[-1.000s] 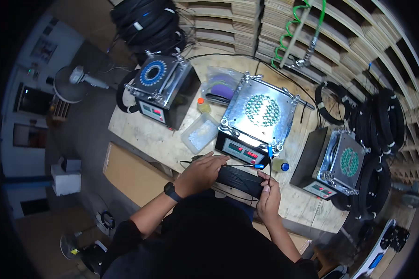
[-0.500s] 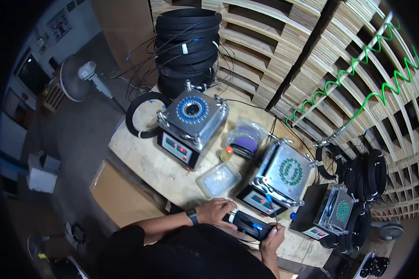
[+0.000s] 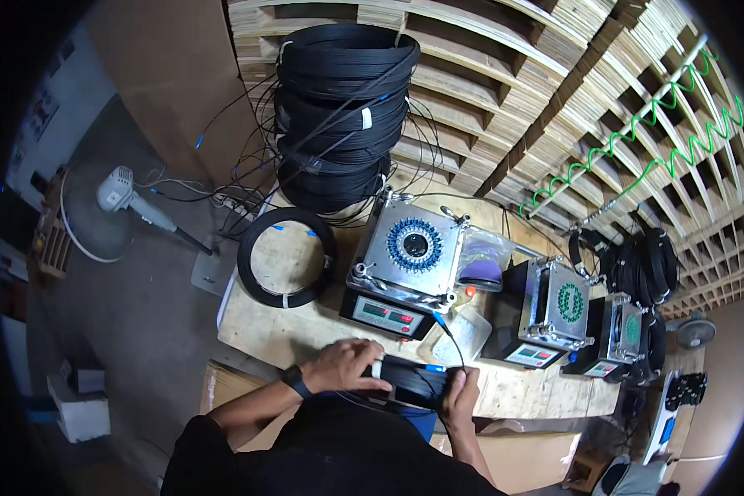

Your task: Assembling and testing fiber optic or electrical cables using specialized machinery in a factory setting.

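A coil of black cable (image 3: 412, 383) is held on edge at the table's front, close to my body. My left hand (image 3: 343, 368) wraps round its left end, beside a white band. At the other end my right hand (image 3: 461, 393) is closed on the coil and a loose cable end. That end rises from the fingers to a blue connector (image 3: 440, 321) in front of the nearest polishing machine (image 3: 380, 256). A second blue connector (image 3: 435, 369) lies against the coil. The machine has a steel top plate with a ring of blue fittings. My right fingertips are partly hidden.
Two similar machines with green rings, a middle one (image 3: 531, 354) and a farther one (image 3: 605, 368), stand to the right. Left on the table lies a black cable coil (image 3: 246, 260). Behind rises a coil stack (image 3: 339, 124). A clear plastic tray (image 3: 463, 339) sits beside the nearest machine.
The view has shifted left along the table, so the nearest machine now sits just beyond my hands. The coil stays in both hands and the blue connector sticks up toward that machine.
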### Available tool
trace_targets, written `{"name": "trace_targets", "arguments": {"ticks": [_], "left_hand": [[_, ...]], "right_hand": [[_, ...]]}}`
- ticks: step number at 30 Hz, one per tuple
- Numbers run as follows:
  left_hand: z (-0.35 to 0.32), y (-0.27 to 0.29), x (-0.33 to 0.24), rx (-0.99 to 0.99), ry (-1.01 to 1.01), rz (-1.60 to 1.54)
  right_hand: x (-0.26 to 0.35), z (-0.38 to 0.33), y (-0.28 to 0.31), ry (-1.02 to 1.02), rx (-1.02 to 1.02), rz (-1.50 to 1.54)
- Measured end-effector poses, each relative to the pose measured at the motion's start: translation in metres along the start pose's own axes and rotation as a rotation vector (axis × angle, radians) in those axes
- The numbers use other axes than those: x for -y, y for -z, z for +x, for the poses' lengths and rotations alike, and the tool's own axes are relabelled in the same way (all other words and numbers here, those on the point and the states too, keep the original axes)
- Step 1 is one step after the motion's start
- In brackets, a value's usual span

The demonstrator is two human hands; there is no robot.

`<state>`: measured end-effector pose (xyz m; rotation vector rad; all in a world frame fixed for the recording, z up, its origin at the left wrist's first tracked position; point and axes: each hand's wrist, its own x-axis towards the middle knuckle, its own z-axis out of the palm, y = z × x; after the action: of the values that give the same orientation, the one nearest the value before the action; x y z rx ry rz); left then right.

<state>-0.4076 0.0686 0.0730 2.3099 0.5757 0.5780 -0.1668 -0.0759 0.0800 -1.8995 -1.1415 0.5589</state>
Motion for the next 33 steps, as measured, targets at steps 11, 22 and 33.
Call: {"name": "trace_targets", "arguments": {"ticks": [11,22,33], "left_hand": [[-0.011,0.008,0.049,-0.350,0.030,0.181],[-0.048,-0.018,0.033,-0.440,0.153,0.256],[-0.070,-0.042,0.081,-0.774,0.089,0.289]], "right_hand": [[0.017,0.034,-0.095,0.519,-0.254,-0.138],[-0.034,0.025,-0.085,0.421,-0.298,-0.025],[-0.039,0.027,-0.093,0.408,-0.446,0.054]]}}
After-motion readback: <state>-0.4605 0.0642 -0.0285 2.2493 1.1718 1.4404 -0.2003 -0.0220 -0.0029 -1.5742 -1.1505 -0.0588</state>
